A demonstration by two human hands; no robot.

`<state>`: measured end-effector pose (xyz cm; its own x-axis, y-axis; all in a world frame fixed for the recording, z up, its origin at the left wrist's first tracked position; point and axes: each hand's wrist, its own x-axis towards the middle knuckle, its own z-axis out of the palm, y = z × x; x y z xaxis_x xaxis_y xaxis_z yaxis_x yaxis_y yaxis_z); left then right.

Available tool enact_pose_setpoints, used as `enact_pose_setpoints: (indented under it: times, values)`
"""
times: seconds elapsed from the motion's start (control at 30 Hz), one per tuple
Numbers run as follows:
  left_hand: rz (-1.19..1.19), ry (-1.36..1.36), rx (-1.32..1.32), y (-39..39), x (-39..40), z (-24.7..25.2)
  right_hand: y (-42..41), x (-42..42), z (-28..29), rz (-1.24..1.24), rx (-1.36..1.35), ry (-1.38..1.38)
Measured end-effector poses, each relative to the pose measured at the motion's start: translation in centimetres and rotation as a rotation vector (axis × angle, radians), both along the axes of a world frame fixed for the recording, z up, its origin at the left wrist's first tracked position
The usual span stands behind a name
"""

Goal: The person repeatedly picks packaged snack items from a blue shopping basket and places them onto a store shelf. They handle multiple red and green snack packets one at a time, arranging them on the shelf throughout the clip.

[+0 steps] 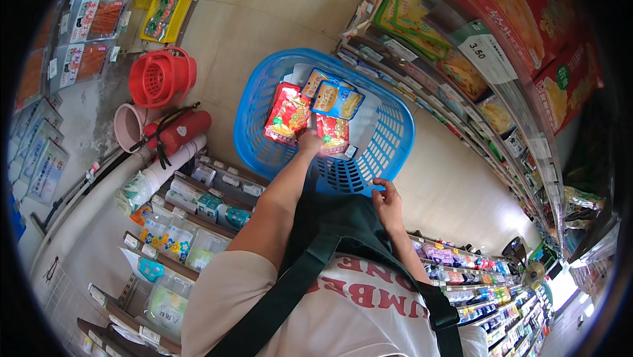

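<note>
A blue plastic basket (pixel 403 159) is in front of me. My left hand (pixel 310 142) reaches inside it, between a red food packet (pixel 287 110) on the left and another red packet (pixel 334 134) on the right. Its fingertips are blurred and partly hidden, so whether it grips a packet is unclear. Above them lie a blue-and-tan packet (pixel 339 100) and a similar packet (pixel 316 80) partly under it. White sheet material (pixel 368 124) shows beneath the packets. My right hand (pixel 388 203) is at the basket's near right rim, fingers loosely bent and apart, holding nothing.
Shelves of packaged food (pixel 455 75) run along the right. At left are a red mop bucket (pixel 160 77), a pink bin (pixel 129 127), a fire extinguisher (pixel 185 129) and a white pipe (pixel 173 164). Shelves of household goods (pixel 198 218) stand close on my left; tiled floor (pixel 247 16) extends ahead.
</note>
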<state>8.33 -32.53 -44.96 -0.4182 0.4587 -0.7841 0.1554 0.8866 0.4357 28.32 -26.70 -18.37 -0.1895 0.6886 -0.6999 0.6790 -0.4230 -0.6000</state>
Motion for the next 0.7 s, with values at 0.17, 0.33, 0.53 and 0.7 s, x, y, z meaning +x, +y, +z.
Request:
enact_pose_setpoints:
  times: [0.17, 0.33, 0.53, 0.7]
  values:
    - [-0.036, 0.032, 0.101, 1.0, 1.2, 1.1, 0.2, 0.5, 0.1, 0.005, 0.016, 0.017]
    - [0.051, 0.043, 0.097, 1.1, 1.9, -0.9, 0.9, 0.7, 1.2, -0.008, -0.018, 0.012]
    - [0.360, -0.229, 0.294, 0.2, -2.5, 8.3, 0.0, 0.6, 2.0, 0.017, 0.080, 0.071]
    - [0.216, -0.166, 0.624, -2.7, -8.3, 13.6, 0.6, -0.9, 3.1, 0.093, 0.119, 0.209]
